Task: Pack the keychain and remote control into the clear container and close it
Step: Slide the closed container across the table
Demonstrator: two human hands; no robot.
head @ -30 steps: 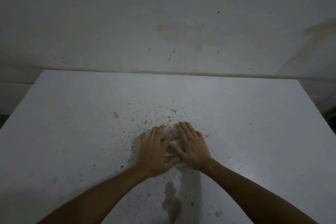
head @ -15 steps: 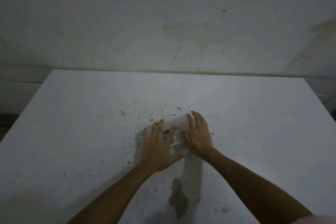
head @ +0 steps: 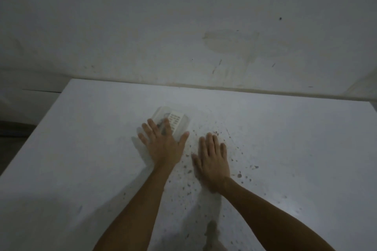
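- So the clear container (head: 170, 123) is seen on the white table (head: 81, 159), lid on, with the remote control (head: 175, 121) and a dark keychain (head: 163, 126) inside.
- The left hand (head: 163, 144) is laid flat, fingers spread, fingertips overlapping the container's near edge.
- The right hand (head: 212, 159) is flat on the table beside it, fingers together, nothing held.

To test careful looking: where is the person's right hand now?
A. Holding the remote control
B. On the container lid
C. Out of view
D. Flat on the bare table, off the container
D: the right hand lies flat on the table, beside the clear container, which only the left hand overlaps.
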